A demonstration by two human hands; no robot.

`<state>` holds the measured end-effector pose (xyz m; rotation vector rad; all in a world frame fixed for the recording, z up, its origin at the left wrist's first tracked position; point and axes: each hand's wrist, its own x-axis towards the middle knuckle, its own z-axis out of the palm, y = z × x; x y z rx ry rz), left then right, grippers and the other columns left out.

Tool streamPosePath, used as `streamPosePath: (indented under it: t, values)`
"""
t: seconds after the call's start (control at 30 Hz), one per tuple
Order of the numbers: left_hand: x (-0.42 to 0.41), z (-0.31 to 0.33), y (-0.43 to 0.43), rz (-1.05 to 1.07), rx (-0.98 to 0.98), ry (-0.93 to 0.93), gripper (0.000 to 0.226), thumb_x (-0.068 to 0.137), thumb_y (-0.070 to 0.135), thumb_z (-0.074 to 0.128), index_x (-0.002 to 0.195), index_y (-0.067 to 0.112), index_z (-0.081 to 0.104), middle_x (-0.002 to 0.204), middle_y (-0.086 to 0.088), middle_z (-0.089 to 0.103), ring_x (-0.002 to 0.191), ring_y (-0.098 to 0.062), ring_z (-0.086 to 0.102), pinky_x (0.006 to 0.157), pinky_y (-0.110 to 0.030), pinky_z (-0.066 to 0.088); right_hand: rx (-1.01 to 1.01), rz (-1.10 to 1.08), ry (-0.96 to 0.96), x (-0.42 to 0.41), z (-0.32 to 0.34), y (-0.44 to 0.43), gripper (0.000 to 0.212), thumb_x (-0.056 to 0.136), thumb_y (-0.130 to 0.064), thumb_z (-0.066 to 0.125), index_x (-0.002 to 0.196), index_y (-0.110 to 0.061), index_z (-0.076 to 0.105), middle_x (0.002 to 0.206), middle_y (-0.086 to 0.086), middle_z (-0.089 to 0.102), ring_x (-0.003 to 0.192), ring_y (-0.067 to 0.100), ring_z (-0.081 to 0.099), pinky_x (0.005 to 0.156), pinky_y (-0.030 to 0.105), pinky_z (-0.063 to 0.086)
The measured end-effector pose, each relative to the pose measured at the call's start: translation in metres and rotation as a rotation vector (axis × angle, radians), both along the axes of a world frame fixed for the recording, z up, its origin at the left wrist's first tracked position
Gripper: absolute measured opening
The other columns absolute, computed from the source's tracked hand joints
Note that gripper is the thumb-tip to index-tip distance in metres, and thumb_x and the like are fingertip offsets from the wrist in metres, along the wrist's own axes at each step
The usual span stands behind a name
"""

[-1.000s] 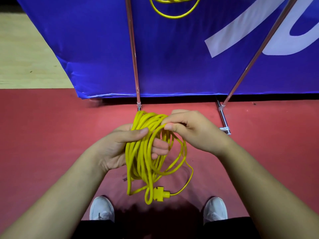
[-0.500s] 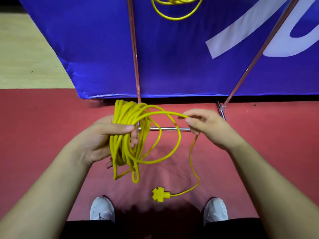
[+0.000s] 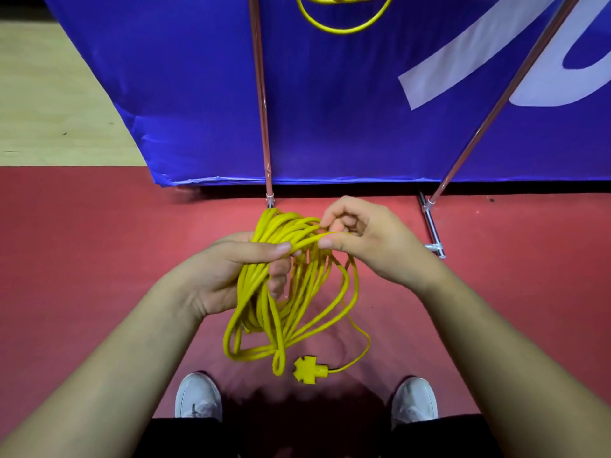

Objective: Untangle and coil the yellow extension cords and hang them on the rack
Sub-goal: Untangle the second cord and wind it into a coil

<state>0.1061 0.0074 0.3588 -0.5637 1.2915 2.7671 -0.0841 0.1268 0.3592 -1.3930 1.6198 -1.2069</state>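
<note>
The left hand [image 3: 228,276] is closed around the top of the coiled yellow extension cord [image 3: 284,292], held above the red floor [image 3: 82,259]; the right hand [image 3: 370,242] pinches one strand at the bundle's crown. The cord appears limp, light and springy, so loops likely slip unless gripped together at the top, with the socket end [image 3: 309,370] dangling free.

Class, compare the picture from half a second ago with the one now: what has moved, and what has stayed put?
The right hand swung left, laying its strand onto the coil gripped by the left hand. The hanging loops now reach lower, near the socket end. Unchanged: both grips, the socket end's place, the second cord hanging above, the shoes.
</note>
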Motion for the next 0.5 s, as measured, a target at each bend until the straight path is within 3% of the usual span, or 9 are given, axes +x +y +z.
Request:
streamPosePath:
  t: [0.1,0.17,0.27,0.33,0.5]
  values:
    - [-0.003,-0.002,0.002,-0.044,-0.075,-0.042,0.039,0.057,0.026,0.089,0.086,0.006,0.071,0.058,-0.006,0.054,0.049,-0.019,0.055,0.050,-0.028,0.050,0.005,-0.009,0.229,-0.008,-0.004,0.003,0.009,0.083,-0.006,0.071,0.088,-0.009,0.065,0.073,-0.009,0.061,0.067,0.002,0.053,0.064,0.015,0.040]
    - [-0.004,-0.003,0.004,-0.084,-0.100,-0.080,0.040,0.055,0.025,0.090,0.084,0.005,0.070,0.057,-0.006,0.053,0.047,-0.018,0.054,0.048,-0.027,0.048,-0.005,-0.050,0.329,-0.014,-0.009,0.004,0.006,0.082,-0.007,0.068,0.085,-0.012,0.065,0.076,-0.006,0.063,0.070,0.008,0.055,0.065,0.020,0.041]
    - [-0.004,0.000,0.001,-0.036,0.016,-0.070,0.043,0.053,0.017,0.090,0.082,0.005,0.060,0.054,-0.002,0.048,0.041,-0.013,0.048,0.045,-0.023,0.044,0.028,-0.126,0.330,-0.027,-0.026,0.005,0.005,0.084,-0.010,0.066,0.082,-0.014,0.064,0.072,-0.002,0.063,0.069,0.014,0.056,0.067,0.027,0.044]
    - [-0.004,0.001,-0.005,0.070,0.083,-0.011,0.047,0.052,0.016,0.089,0.082,0.006,0.054,0.052,0.002,0.046,0.040,-0.009,0.046,0.044,-0.021,0.042,0.077,-0.168,0.325,-0.039,-0.046,0.006,0.008,0.087,-0.010,0.064,0.080,-0.013,0.062,0.066,-0.004,0.059,0.062,0.009,0.050,0.063,0.027,0.042]
    - [0.004,0.006,-0.032,0.208,0.234,0.250,0.013,0.074,0.013,0.071,0.084,0.005,0.066,0.057,0.004,0.055,0.050,-0.009,0.054,0.053,-0.023,0.048,0.385,-0.221,0.203,-0.067,-0.097,0.019,0.031,0.088,-0.012,0.068,0.064,-0.017,0.050,0.057,-0.008,0.041,0.051,0.002,0.034,0.050,0.016,0.029]
